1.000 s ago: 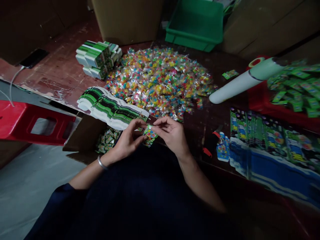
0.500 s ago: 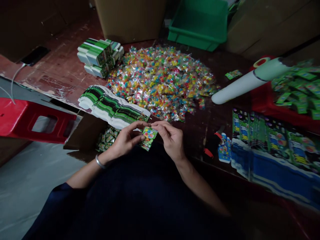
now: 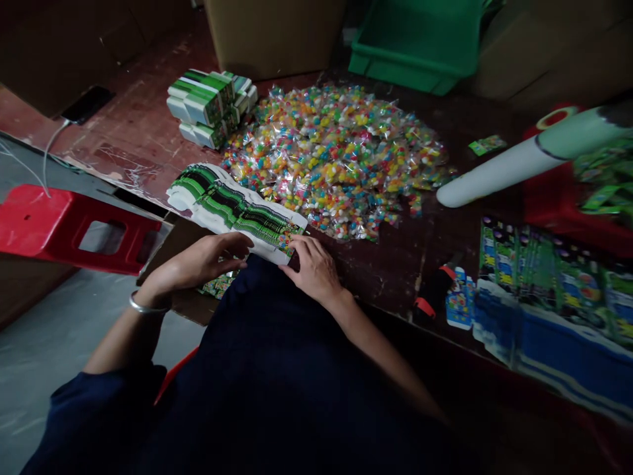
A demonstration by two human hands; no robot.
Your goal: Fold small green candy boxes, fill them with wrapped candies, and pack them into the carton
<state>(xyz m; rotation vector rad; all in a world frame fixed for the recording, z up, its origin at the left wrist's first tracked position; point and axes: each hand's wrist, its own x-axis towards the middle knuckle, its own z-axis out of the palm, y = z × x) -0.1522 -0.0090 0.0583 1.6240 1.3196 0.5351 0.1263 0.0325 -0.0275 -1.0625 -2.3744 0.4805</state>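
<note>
My left hand (image 3: pixel 210 258) hovers over the open cardboard carton (image 3: pixel 180 241), its curved fingers apart and nothing seen in them. Small green printed packets (image 3: pixel 219 285) lie inside that carton, partly covered by the hand and wrist. With thumb and fingers, my right hand (image 3: pixel 315 270) grips the near end of a fanned row of flat green-and-white printed boxes (image 3: pixel 232 208). The fingers hide how many of the flat boxes are between them. Just behind the row spreads a heap of clear bags of colourful candy (image 3: pixel 336 158).
Bundled green-and-white boxes (image 3: pixel 202 99) are stacked at the back left, near a phone (image 3: pixel 89 104) on a cable. A green bin (image 3: pixel 415 59) stands behind the candy. To the right are a white tube (image 3: pixel 514 165), a black-and-red tool (image 3: pixel 432 290) and blue printed sheets (image 3: pixel 558 330). A red stool (image 3: pixel 59 224) is left.
The small green packet held between both hands is gone from them. My left hand has moved left over the carton and opened; my right hand has moved onto the row's near end.
</note>
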